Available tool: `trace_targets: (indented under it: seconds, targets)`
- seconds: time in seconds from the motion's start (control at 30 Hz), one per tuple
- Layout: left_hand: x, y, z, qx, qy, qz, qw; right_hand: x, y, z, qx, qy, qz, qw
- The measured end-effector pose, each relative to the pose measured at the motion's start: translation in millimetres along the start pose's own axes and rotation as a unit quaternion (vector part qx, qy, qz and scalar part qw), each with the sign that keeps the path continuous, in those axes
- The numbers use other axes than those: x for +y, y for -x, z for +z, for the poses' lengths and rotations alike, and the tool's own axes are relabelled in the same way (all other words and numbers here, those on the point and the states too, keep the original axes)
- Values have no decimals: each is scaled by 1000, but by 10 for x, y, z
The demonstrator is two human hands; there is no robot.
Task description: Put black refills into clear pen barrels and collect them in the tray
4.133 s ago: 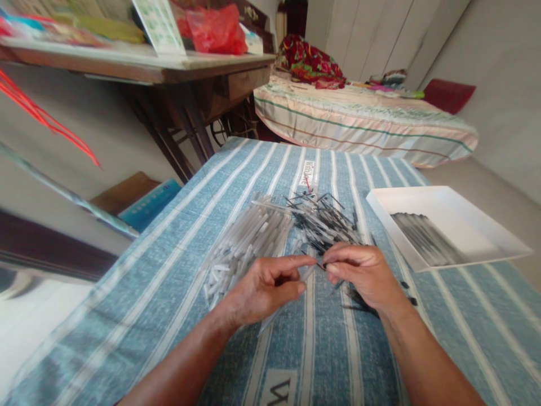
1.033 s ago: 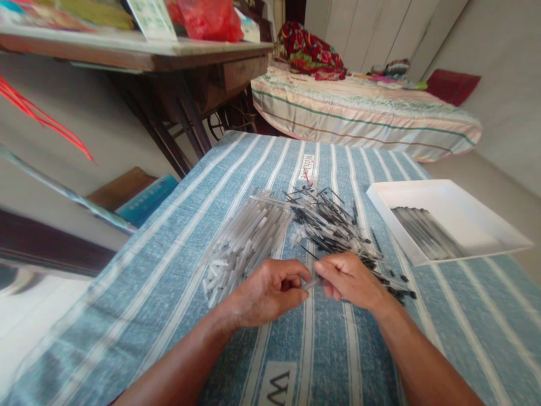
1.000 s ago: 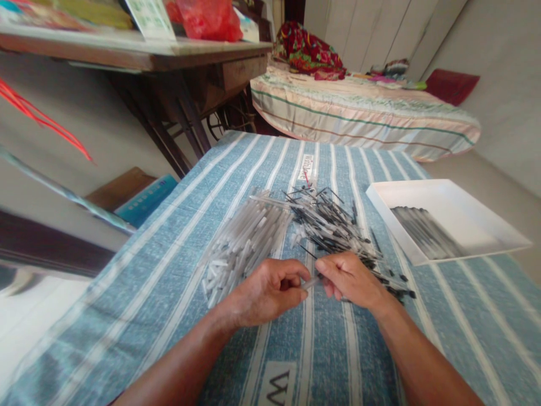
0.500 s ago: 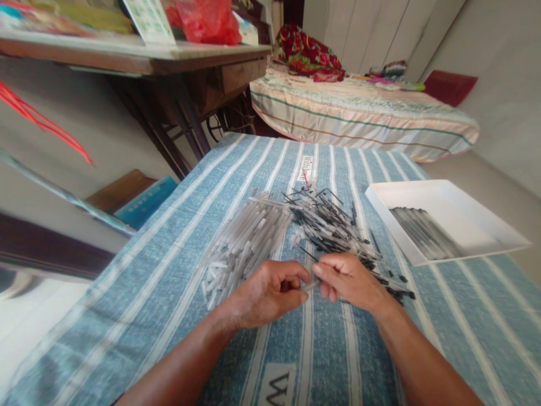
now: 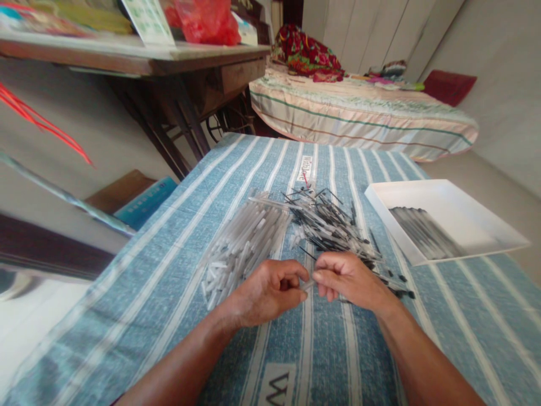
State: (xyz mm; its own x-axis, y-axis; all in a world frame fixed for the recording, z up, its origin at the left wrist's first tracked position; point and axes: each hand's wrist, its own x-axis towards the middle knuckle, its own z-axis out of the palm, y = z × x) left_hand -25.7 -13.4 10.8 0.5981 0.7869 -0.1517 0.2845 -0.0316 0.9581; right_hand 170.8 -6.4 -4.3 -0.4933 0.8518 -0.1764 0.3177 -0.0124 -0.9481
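Over the table's middle, my left hand (image 5: 274,290) pinches a short visible bit of a translucent plastic tube (image 5: 309,285). My right hand (image 5: 346,279) meets it from the other side, fingers closed at the tube's end; whatever else it grips is hidden. Just beyond my left hand lies a pile of whitish translucent tubes (image 5: 249,242), roughly parallel. Behind my right hand is a tangled heap of thin black sticks (image 5: 329,220) with dark tips, some in clear sleeves. One thin black stick (image 5: 307,252) pokes up beside my right fingertips.
A white open box (image 5: 477,225) at the right holds a row of dark-ended tubes (image 5: 425,231). Blue-striped cloth (image 5: 169,316) covers the table. A wooden desk (image 5: 203,59) with a red plastic bag (image 5: 207,22) stands at the left, a bed (image 5: 359,113) beyond.
My two hands have come slightly closer together, and less of the tube shows between them. The right fingers have shifted a little to the left. The piles and box are unchanged.
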Motion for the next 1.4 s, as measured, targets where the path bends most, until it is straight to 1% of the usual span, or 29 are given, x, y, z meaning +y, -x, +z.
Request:
trace_targets:
  seconds: [0.1,0.2,0.27,0.4,0.47,0.53,0.6,0.63,0.7,0.8,0.87,0.9,0.97,1.03,1.07,1.13,1.23,1.3,1.4]
  targets:
    - [-18,-12,1,14,-66,25,997,14,-10,24,7,3,10,1000]
    - [-43,-27,8,42,-181,68,980,31,-28,40,26,18,36,999]
    - [-52,-28,23,61,-270,97,956,37,-38,40,34,25,55,998]
    - [-50,1,74,85,-422,145,891,44,-40,38,42,8,92,995]
    - [-48,19,101,89,-468,158,865,52,-39,46,49,-11,105,993]
    - [-45,29,119,92,-494,165,848,61,-41,58,58,-27,109,992]
    - [-35,30,117,95,-504,161,843,69,-47,69,68,-37,110,991]
    - [-27,26,106,93,-502,154,846,72,-50,73,72,-40,109,991]
    - [-6,17,64,79,-486,129,861,74,-53,74,81,-44,101,991]
    - [22,6,-36,47,-439,86,893,69,-50,69,109,-41,70,991]
    - [36,8,-110,54,-399,71,912,63,-48,67,134,-45,38,989]
    - [43,11,-144,72,-377,66,921,59,-48,67,147,-53,22,987]
    - [60,22,-207,133,-326,54,934,55,-52,73,175,-62,-4,983]
    - [81,31,-257,205,-258,37,943,50,-60,91,198,-38,-22,979]
    - [91,33,-278,236,-217,26,947,48,-66,107,200,-11,-33,979]
    - [105,34,-307,279,-125,4,952,38,-78,162,184,62,-65,979]
    - [104,30,-327,303,11,-15,953,14,-102,305,124,188,-127,966]
    - [99,28,-331,319,80,-13,944,-7,-124,418,85,273,-153,946]
    - [98,27,-339,346,146,-2,927,-41,-167,549,45,406,-154,900]
